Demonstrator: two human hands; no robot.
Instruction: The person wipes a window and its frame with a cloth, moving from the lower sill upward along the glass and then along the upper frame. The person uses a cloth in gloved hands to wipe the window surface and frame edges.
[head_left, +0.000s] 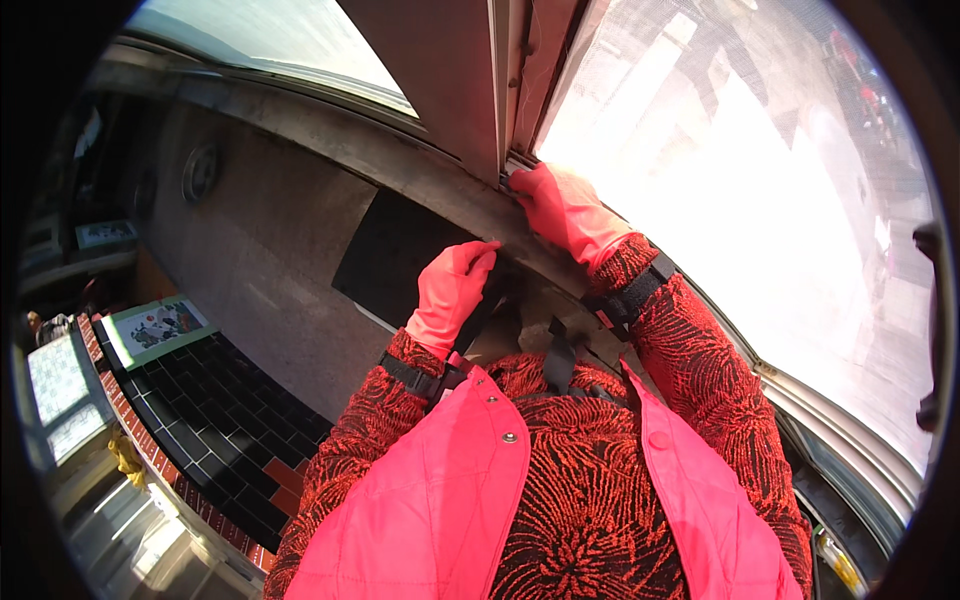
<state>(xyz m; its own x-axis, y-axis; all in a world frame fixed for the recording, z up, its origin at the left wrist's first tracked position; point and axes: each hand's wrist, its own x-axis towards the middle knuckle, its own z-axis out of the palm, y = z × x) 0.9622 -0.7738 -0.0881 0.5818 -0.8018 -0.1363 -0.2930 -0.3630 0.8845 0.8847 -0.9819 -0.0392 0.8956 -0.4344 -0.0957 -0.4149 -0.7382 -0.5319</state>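
Observation:
My right hand (566, 210), in a pink rubber glove, is at the lower corner of a window frame (517, 90), its fingers bent around something thin and dark at the sill; what that is I cannot make out. My left hand (452, 289), in a matching glove, hovers over a dark mat or panel (390, 247), thumb and fingertips close together near the sill's edge. Whether it pinches something small cannot be told. A bright mesh window screen (712, 195) lies beyond my right hand.
A stone-like sill (300, 124) runs along the windows. At lower left stands a wall or ledge of black tiles (217, 420) edged in red, with a picture card (157, 328) on it. A yellow cloth (127, 457) hangs beside it. The window track (825, 420) borders my right arm.

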